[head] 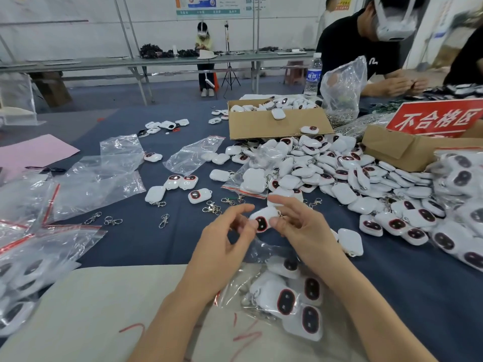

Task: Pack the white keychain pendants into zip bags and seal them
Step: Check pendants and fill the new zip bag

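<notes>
One white keychain pendant (262,218) with a dark oval face is held above the blue table between both hands. My left hand (224,244) pinches its left end with thumb and fingertips. My right hand (300,226) pinches its right end, where the metal clasp sits. Below my right forearm lies a clear zip bag (285,296) holding several pendants, its mouth toward the hands. A large heap of loose pendants (339,173) spreads across the table to the right.
Empty zip bags (99,178) and filled ones (21,283) lie at the left. Loose metal clasps (163,220) dot the cloth. Cardboard boxes (271,124) and a red sign (439,117) stand behind the heap. A person works at the far right.
</notes>
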`<control>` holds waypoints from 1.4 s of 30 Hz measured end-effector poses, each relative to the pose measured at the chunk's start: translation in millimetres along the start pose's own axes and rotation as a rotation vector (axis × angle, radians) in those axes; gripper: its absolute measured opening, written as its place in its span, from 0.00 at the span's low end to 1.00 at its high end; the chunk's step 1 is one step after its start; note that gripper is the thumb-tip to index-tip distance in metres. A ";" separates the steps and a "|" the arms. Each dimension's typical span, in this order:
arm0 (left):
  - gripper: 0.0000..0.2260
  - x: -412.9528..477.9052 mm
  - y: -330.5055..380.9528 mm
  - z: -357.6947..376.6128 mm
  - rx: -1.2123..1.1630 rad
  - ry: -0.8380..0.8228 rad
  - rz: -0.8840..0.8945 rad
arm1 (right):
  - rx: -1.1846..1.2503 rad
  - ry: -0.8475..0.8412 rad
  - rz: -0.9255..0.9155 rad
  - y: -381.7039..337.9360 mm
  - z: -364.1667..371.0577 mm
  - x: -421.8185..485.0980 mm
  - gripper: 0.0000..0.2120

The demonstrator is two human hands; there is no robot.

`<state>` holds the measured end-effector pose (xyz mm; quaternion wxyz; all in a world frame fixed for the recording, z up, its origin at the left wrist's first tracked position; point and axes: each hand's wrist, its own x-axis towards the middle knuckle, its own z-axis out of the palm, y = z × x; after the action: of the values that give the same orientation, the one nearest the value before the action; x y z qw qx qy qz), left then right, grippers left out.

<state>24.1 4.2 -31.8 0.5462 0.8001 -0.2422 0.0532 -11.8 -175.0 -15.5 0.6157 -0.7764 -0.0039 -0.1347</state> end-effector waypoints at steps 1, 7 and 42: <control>0.10 0.7 -0.4 0.0 0.004 -0.024 -0.012 | -0.011 -0.009 -0.006 0.8 0.9 1.0 0.18; 0.07 5.9 1.1 -2.2 -0.065 0.081 -0.035 | 0.070 -0.075 0.054 6.4 3.9 3.1 0.13; 0.10 11.8 -6.4 -7.0 -0.058 -0.116 -0.059 | 0.085 -0.106 0.159 7.8 4.7 4.7 0.05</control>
<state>38.5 8.4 -30.3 0.5558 0.7924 -0.2510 -0.0165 -5.0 -173.1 -22.9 0.6557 -0.7535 0.0196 -0.0437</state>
